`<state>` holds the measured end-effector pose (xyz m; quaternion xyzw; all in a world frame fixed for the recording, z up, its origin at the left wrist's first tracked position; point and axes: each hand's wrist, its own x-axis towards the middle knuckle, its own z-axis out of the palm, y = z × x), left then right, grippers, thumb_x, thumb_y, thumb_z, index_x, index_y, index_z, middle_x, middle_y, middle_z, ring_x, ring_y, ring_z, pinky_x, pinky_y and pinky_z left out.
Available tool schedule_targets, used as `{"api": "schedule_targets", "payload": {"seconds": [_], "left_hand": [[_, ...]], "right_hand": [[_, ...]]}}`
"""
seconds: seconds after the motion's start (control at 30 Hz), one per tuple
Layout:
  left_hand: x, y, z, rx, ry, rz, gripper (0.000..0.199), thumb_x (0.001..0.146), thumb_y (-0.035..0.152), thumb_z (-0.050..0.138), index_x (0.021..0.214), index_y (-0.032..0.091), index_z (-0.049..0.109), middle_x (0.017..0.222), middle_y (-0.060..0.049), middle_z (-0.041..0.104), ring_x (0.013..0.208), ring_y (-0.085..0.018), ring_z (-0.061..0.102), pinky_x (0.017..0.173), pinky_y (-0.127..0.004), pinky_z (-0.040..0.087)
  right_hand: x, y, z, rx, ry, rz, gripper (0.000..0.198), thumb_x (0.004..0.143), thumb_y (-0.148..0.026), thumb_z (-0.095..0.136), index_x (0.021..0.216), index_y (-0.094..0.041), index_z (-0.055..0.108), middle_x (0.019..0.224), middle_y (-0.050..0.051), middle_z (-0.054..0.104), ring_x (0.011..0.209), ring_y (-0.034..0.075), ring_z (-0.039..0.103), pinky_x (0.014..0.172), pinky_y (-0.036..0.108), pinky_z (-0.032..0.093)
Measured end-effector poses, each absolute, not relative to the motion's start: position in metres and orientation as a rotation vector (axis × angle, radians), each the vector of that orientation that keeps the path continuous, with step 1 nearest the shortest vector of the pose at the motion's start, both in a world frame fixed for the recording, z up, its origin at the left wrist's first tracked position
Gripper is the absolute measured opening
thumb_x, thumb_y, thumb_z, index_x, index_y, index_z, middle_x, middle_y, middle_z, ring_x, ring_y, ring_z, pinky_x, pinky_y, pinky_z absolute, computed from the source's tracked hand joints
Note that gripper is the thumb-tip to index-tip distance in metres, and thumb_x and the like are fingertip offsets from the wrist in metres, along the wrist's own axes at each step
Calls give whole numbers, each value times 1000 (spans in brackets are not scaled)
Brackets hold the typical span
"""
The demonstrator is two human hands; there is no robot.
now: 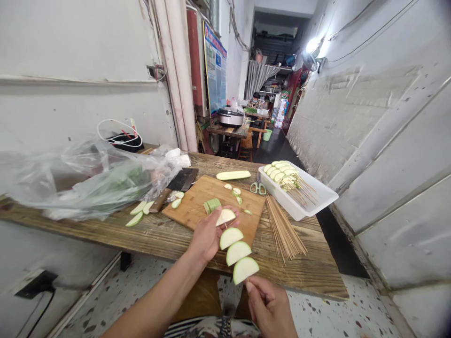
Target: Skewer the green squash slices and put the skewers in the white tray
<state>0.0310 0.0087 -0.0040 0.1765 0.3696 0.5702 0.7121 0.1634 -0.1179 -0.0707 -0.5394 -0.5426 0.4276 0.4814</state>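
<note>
My right hand (266, 300) is closed around the lower end of a skewer, most of which is hidden. Three half-moon zucchini slices (238, 253) are threaded along it, pale inside with green rims. At the skewer's upper end, my left hand (211, 232) pinches another zucchini slice (225, 216). Beyond the left fingers, a cut stack of zucchini slices (212, 205) lies on the wooden cutting board (193, 199). Small zucchini end pieces (236, 191) are scattered on the board's far right part.
Loose bamboo skewers (285, 230) lie right of the board, by a white tray (319, 199) holding filled skewers. Scissors (258, 188) and a zucchini half (233, 175) lie behind. A cleaver (183, 179), more slices (136, 218) and a plastic bag (88, 178) are at left.
</note>
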Motion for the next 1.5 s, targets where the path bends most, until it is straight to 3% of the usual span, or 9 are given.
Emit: {"api": "schedule_targets", "payload": {"seconds": [0.2,0.6,0.8,1.07,1.3,1.5], "left_hand": [[29,8,1,319,773,1232,36,91,33,38,100,7,61,100,-18,68,91,-24,67,79,-37,55],[33,6,-7,436,785,1291,19,85,20,51,94,8,64,97,-15,69,90,-22,67,83,-36,54],[36,6,-18,511,826,1303,20,80,25,58,92,9,64,92,-12,71,87,-21,67,82,-33,54],[36,6,-27,554,835,1279,27,75,30,64,93,10,64,90,-10,71,81,-18,67,78,-31,54],[37,4,-23,580,892,1249,36,68,35,69,94,9,62,87,-12,71,71,-20,67,59,-28,53],[39,4,-21,590,880,1225,34,69,36,68,92,10,63,87,-11,71,70,-20,67,59,-28,54]], "right_hand": [[165,-118,-72,-1315,-1318,1051,41,87,-49,47,67,-15,59,41,-7,32,38,7,27,35,18,20],[167,-118,-73,-1333,-1384,1013,39,89,-46,46,68,-15,59,42,-7,31,40,8,29,36,19,22],[167,-119,-77,-1335,-1401,1019,38,90,-43,43,66,-16,55,42,-7,32,39,7,27,36,19,21],[166,-121,-75,-1352,-1379,1033,40,89,-46,43,63,-17,51,44,-7,30,39,7,27,36,19,20],[165,-120,-77,-1354,-1397,1015,36,90,-41,43,63,-17,50,45,-7,31,40,7,28,37,19,21],[165,-119,-77,-1351,-1393,1008,35,89,-38,43,61,-19,47,44,-6,33,40,8,30,38,19,23]]}}
